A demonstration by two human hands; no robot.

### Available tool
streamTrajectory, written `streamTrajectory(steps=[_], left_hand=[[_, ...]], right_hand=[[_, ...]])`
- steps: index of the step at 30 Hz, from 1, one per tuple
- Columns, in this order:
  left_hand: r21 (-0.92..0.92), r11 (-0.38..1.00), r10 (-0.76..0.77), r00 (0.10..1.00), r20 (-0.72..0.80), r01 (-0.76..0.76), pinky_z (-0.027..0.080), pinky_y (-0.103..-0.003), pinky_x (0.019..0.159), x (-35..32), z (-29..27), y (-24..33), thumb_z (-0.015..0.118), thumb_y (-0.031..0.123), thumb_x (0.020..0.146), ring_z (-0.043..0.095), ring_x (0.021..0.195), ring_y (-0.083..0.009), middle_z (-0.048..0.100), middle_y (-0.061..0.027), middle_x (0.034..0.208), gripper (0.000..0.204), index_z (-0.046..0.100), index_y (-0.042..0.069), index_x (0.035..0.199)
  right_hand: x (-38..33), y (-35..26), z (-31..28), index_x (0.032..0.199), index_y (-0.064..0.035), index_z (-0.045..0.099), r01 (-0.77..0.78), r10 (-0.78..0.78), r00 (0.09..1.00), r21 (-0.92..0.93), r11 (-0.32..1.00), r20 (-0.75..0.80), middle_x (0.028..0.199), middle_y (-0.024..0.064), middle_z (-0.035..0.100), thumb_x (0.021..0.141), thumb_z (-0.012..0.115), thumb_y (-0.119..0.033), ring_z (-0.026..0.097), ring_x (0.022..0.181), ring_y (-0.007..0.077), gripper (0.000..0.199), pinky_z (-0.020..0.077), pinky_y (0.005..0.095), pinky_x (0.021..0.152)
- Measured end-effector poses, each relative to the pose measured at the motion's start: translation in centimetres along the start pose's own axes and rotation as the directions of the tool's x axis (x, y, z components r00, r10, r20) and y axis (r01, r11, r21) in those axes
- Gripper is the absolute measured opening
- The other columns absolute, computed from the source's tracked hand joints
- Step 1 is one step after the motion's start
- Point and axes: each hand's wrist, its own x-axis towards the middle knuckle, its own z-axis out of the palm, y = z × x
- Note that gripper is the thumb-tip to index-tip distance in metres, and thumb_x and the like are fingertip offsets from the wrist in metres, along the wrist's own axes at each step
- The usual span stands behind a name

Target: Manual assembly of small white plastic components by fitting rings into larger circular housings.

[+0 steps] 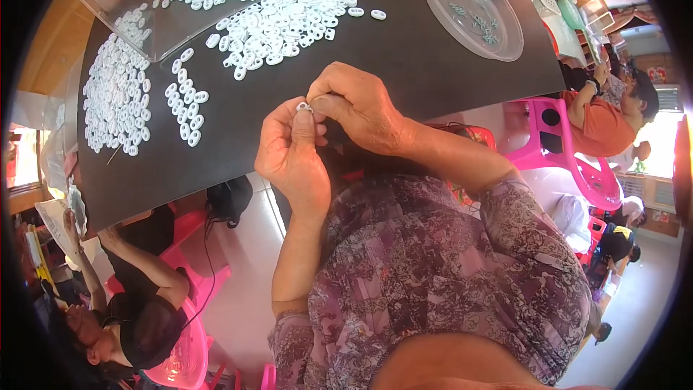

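Note:
Near the front edge of the dark table, my left hand [294, 155] pinches a small white oval plastic piece [303, 106] between thumb and fingers. My right hand [359, 110] is closed right beside it, thumb and forefinger pressed together at the piece's edge. Whatever those fingertips grip is too small and covered to name. Similar white oval pieces with holes lie beyond my hands in a large heap [285, 25] and, to the left, in another pile [115, 97]. Between that pile and my hands is a loose cluster of the same pieces [186, 101].
At the far right of the table [390, 50] sits a round clear plastic dish [440, 11] with small greenish bits [485, 27]. A clear box [155, 47] stands at the far left, white pieces behind its wall. Other people sit left and right, near pink plastic chairs [538, 130].

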Motion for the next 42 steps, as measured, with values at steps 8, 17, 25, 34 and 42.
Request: streamTrajectory(steps=[8,17,25,34,42], left_hand=[[0.013,0.999,-0.047,0.998,0.037,0.047,0.044,-0.017,0.055,0.0,-0.2,0.2,0.056,0.004,0.088,0.054,0.065,-0.0059,0.062,-0.004,0.078,0.011,0.059,-0.003,0.096],[-0.013,1.0,0.01,1.0,0.029,-0.01,0.044,-0.019,0.052,0.2,-0.3,-0.2,0.056,0.004,0.088,0.054,0.061,-0.0071,0.06,-0.0047,0.074,0.011,0.059,-0.005,0.094],[-0.058,0.994,-0.088,0.996,-0.001,0.088,0.045,-0.022,0.048,0.8,-0.4,0.4,0.056,0.002,0.087,0.054,0.057,-0.01,0.063,-0.0094,0.075,0.01,0.059,-0.006,0.092],[0.026,0.941,-0.336,0.939,-0.072,0.339,0.049,-0.023,0.056,2.0,-2.3,1.0,0.059,0.004,0.085,0.057,0.06,-0.0108,0.065,-0.0144,0.08,0.015,0.057,-0.005,0.098],[-0.013,0.975,-0.219,0.974,0.064,0.22,0.048,-0.022,0.054,1.6,-2.1,0.7,0.058,0.008,0.087,0.057,0.06,-0.0104,0.064,-0.0132,0.081,0.016,0.056,-0.003,0.1]], right_hand=[[0.2,-1.1,-1.1,0.083,-0.0008,0.06,-0.124,0.122,0.989,0.017,0.992,0.078,0.075,0.0026,0.054,0.08,0.059,-0.003,0.049,0.066,0.0074,0.004,0.0407,0.0232,0.057],[0.5,-0.1,0.2,0.075,-0.0017,0.054,0.038,-0.035,0.999,-0.061,0.997,0.042,0.07,0.0106,0.054,0.077,0.058,-0.006,0.054,0.064,0.0271,0.006,0.0432,0.0358,0.056],[2.0,-1.5,-2.7,0.086,0.0016,0.059,0.122,-0.114,0.991,-0.137,0.983,0.064,0.08,0.0092,0.058,0.083,0.057,-0.006,0.056,0.076,0.0182,0.008,0.0446,0.0285,0.068],[2.5,-11.3,-5.4,0.105,0.0022,0.063,-0.277,-0.189,0.907,0.871,0.406,0.376,0.083,0.0071,0.063,0.081,0.055,0.007,0.057,0.076,0.0116,0.025,0.0457,0.0244,0.067],[1.5,-11.1,-6.3,0.101,0.002,0.064,-0.23,-0.14,0.931,0.838,0.495,0.338,0.083,0.007,0.062,0.08,0.056,0.007,0.057,0.075,0.0112,0.023,0.0454,0.0243,0.065]])
